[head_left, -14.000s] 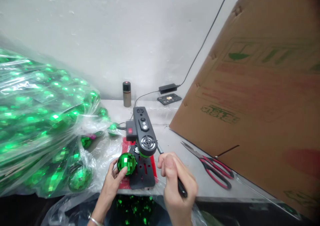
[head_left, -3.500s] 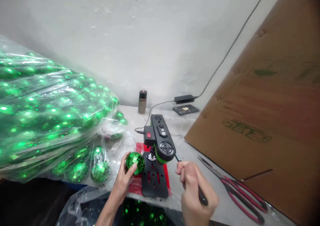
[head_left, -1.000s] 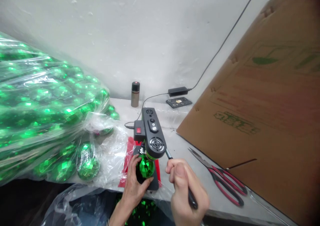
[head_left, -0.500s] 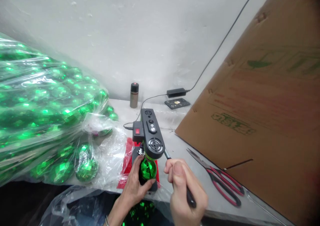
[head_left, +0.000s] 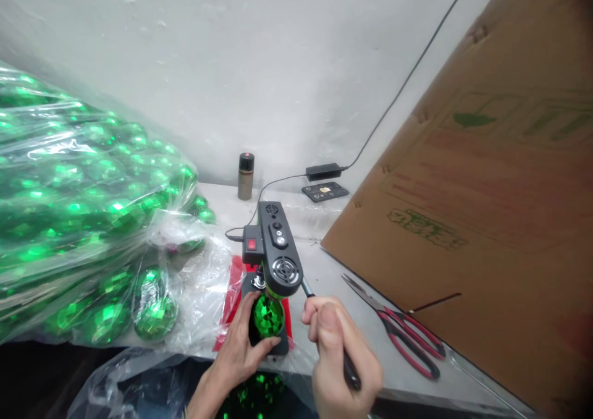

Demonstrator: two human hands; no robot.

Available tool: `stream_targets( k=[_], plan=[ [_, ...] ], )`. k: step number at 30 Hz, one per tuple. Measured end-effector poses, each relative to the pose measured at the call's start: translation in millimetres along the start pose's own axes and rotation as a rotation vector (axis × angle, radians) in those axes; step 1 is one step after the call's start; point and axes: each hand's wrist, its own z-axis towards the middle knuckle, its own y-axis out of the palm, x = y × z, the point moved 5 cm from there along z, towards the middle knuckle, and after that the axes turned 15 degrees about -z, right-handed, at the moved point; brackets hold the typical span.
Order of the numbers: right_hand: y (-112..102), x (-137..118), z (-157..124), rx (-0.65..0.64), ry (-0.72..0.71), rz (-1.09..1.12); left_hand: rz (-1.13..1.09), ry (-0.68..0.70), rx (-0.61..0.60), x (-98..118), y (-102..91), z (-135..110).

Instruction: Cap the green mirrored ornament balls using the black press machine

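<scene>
A shiny green faceted ball (head_left: 269, 315) sits beneath the head of a small black bench drill press (head_left: 280, 246). My left hand (head_left: 241, 338) is closed round the ball from its left side, thumb at the bottom and fingers at the top. The fist of my right hand (head_left: 340, 351) grips the black-handled lever (head_left: 351, 372) that sticks out at the right of the machine. Under the machine lies a red sheet (head_left: 231, 295). Its base is partly hidden by my left hand and the ball.
Clear plastic bags of green balls (head_left: 92, 172) fill the left. Red-handled scissors (head_left: 403, 332) lie right, beside a large cardboard box (head_left: 463, 190). Behind stand a small bottle (head_left: 246, 177), a phone (head_left: 325, 191) and a power adapter (head_left: 323, 171). More green balls (head_left: 257, 394) show below the table edge.
The whole view has shifted slightly left. My left hand and the ball have moved a little left against the machine; my right hand still grips the lever in nearly the same position.
</scene>
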Motion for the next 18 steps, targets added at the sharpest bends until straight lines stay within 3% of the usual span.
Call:
stream_targets(
  k=[6, 12, 18],
  plan=[
    [0.3, -1.3, 2.4, -0.012, -0.004, -0.021, 0.027, -0.067, -0.045, 1.4, -7.7, -2.6],
    [0.3, -4.5, 3.3, -0.016, -0.016, -0.042, 0.051, -0.088, 0.052, 1.6, -17.1, 9.2],
    [0.7, -2.8, 2.3, -0.011, -0.019, -0.035, 0.091, -0.04, 0.013, 0.7, -4.5, 18.4]
  ],
)
